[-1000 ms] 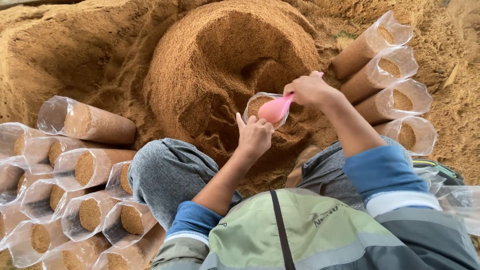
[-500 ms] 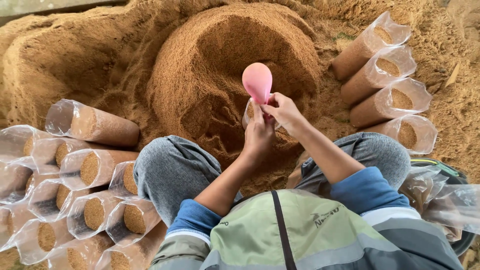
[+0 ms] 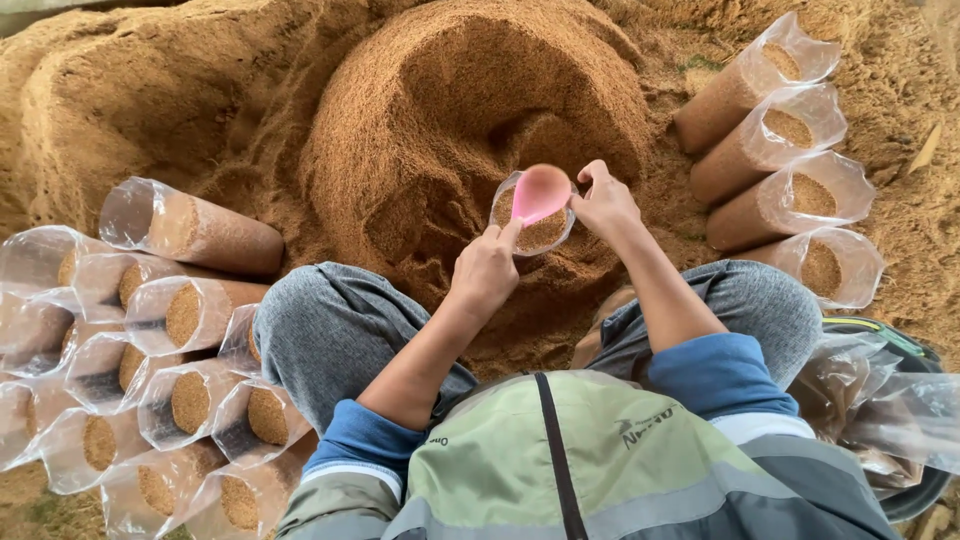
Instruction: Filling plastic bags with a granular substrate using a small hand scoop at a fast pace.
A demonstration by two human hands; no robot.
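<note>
The left hand (image 3: 487,268) holds the rim of a clear bag (image 3: 533,215) standing against the sawdust heap (image 3: 440,110), while the right hand (image 3: 603,200) pinches a pink scoop (image 3: 541,192) over its mouth, so the filling step seems underway and needs careful tipping.

Both forearms bare, extended up-frame toward centre. Left hand (image 3: 487,268) fingers curled, index raised. Right hand (image 3: 603,200) pinching, thumb and fingers closed.

Scoop (image 3: 541,190) was smooth pink plastic, slightly glossy. Bag (image 3: 532,232) was clear glossy film. Sawdust mound (image 3: 440,110) looked matt, coarse, granular.
</note>
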